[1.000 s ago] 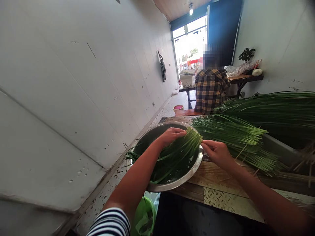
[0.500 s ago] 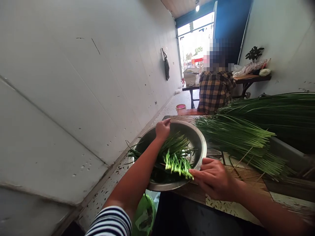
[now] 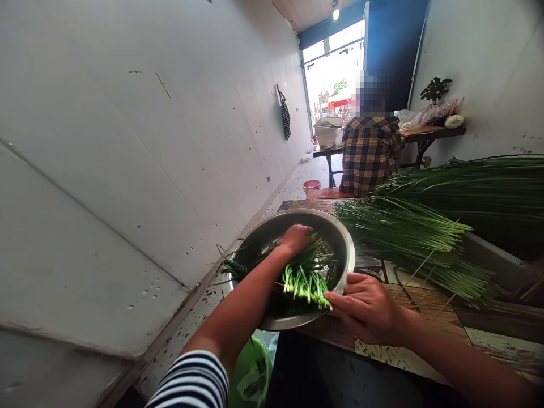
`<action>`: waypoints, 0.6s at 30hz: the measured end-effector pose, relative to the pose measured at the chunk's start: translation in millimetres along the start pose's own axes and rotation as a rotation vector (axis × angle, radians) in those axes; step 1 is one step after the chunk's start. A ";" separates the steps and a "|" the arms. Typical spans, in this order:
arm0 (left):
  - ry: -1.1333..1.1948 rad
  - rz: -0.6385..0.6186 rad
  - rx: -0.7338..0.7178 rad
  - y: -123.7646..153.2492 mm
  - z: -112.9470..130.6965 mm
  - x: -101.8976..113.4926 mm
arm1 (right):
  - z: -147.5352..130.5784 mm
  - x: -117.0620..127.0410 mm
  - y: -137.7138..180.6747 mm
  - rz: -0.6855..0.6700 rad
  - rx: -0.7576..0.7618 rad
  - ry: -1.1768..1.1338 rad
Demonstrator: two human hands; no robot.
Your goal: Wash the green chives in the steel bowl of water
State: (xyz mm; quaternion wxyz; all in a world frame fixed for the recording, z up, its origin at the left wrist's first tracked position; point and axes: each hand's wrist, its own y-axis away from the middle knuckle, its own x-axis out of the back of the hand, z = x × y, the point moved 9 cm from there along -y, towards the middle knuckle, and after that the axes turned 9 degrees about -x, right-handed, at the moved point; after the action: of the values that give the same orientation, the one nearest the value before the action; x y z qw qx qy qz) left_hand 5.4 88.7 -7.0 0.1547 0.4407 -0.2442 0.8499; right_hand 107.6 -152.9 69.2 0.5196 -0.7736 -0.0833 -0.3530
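A steel bowl [image 3: 345, 241] stands at the table's left end with a bunch of green chives [image 3: 306, 277] lying in it, cut ends toward me. My left hand [image 3: 296, 238] reaches into the bowl and presses down on the chives with curled fingers. At the bowl's near rim my right hand [image 3: 365, 309] rests on the table, its fingertips touching the cut ends of the bunch, fingers together.
Large heaps of long chives [image 3: 416, 235] cover the wooden table [image 3: 382, 362] to the right. A person in a plaid shirt [image 3: 369, 153] sits beyond with their back to me. A white wall runs along the left; a green bag [image 3: 253, 377] hangs below the bowl.
The bunch went from held above the bowl to lying in it. My left hand moved down onto the chives; my right hand dropped to the bowl's near rim.
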 end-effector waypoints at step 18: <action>0.453 0.064 0.326 5.8 -0.4 7.6 | 100.5 13.0 17.1 0.158 -0.783 -0.161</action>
State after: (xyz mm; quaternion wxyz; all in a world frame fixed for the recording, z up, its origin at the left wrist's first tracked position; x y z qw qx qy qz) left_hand -1.9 84.5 -2.5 0.1055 0.2508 -0.0770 0.9592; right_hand 171.8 -76.9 43.5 0.2031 -0.9422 0.0764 -0.2553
